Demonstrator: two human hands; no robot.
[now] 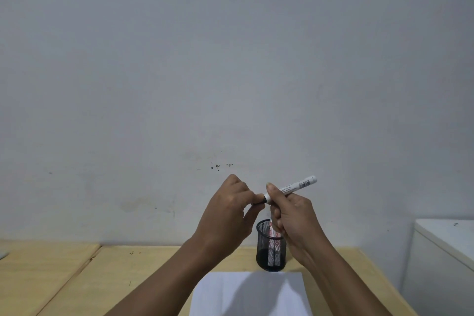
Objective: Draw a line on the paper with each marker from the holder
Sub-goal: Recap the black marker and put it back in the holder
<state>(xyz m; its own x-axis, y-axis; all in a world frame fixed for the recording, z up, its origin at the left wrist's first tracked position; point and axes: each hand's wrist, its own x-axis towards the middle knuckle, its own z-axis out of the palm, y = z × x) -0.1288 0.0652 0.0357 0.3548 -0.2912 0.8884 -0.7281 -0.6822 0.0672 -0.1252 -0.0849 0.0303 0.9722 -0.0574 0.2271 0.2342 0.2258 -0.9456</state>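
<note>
White-barrelled marker (295,187) is held up in the air above the black mesh holder (271,249), its long axis slanting from the black cap (259,200) at lower left up to the right. Right hand (292,215) is wrapped around the barrel; left hand (228,213) pinches the cap with its fingers (256,197). Judging by this, the cap comes off leftward along that axis. More markers stand in the holder, behind the blank paper (246,295) on the wooden tabletop (115,277).
</note>
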